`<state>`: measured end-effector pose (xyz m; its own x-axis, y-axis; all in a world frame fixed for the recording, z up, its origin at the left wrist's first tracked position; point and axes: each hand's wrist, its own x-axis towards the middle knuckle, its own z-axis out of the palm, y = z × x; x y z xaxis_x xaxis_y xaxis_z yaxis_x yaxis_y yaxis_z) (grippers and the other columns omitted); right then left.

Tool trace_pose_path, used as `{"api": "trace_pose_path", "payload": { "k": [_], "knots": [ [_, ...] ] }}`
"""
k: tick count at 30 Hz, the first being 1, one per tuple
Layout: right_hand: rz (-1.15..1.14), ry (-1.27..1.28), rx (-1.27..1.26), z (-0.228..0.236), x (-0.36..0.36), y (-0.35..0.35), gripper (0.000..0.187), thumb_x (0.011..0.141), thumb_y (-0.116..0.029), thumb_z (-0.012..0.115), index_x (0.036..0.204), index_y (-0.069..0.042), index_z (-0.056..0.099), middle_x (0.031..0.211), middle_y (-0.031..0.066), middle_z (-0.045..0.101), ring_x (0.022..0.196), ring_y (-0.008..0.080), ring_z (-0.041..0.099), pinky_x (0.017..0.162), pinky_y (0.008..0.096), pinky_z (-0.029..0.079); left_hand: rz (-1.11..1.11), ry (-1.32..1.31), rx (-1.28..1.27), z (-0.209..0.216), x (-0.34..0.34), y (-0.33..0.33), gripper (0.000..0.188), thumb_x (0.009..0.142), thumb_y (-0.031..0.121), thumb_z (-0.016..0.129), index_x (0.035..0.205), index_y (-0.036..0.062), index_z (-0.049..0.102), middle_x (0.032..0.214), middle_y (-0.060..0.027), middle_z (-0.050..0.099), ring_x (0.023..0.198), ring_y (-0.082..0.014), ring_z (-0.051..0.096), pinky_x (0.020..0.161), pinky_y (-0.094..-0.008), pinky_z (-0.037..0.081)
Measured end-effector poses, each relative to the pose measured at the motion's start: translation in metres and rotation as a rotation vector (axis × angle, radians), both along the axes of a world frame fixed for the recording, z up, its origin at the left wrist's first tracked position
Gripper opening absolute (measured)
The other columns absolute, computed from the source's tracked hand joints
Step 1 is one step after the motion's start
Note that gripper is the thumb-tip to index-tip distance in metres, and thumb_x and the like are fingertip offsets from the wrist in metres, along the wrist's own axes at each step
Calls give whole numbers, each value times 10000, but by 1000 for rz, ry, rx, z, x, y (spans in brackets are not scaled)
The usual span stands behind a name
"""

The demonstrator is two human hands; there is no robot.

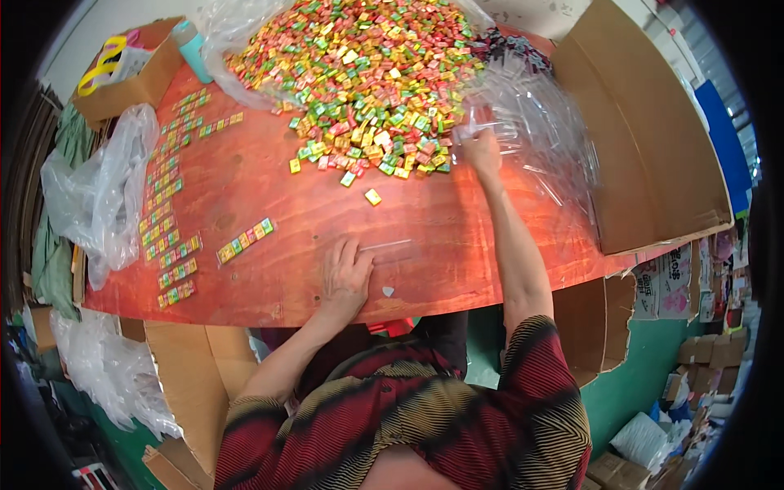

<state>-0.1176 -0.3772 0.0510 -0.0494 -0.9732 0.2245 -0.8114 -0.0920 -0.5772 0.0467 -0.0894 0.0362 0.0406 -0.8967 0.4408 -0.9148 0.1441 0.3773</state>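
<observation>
Resting left hand (345,273) on red desk (257,180), fingers loosely spread, at near end of a flat clear sleeve (390,245); can't tell if pressing on it. Holding right hand (482,149) at left edge of loose clear sleeves (543,122), fingers drawn together; can't tell if pinching one. Also just beside heap of small yellow, green and red packets (367,77) there. Could drag out several sleeves at once, because thin, see-through and overlapping. Could knock packets loose with right hand, being so close to heap's edge. Could let flat sleeve skid if slick, or crease it by leaning too hard. Could bump multicoloured strip (246,241), left of left hand, with a wide sweep. Might also catch white scrap (388,291) on plastic, lying so near.
</observation>
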Motion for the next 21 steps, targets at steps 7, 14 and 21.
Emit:
{"api": "trace_pose_path", "payload": {
  "k": [7,14,21],
  "knots": [
    [386,-139,-312,20,-29,77,91,731,-63,590,793,-5,555,726,153,580,684,306,557,614,389,437,-54,128,50,4,12,-1,228,705,51,608,929,38,569,950,-103,562,956,-282,490,807,-394,384],
    [618,288,-212,0,-59,179,153,708,-67,614,852,-55,564,878,101,551,820,284,517,719,382,402,-155,73,-53,5,21,6,215,704,50,608,915,31,571,930,-116,568,880,-293,515,754,-386,414],
    [860,159,-371,14,-9,226,361,709,-125,632,1058,-81,546,1059,98,532,933,275,492,756,386,382,-161,251,80,16,30,8,131,795,55,524,902,3,577,801,-143,578,710,-289,541,658,-356,441]
  ]
}}
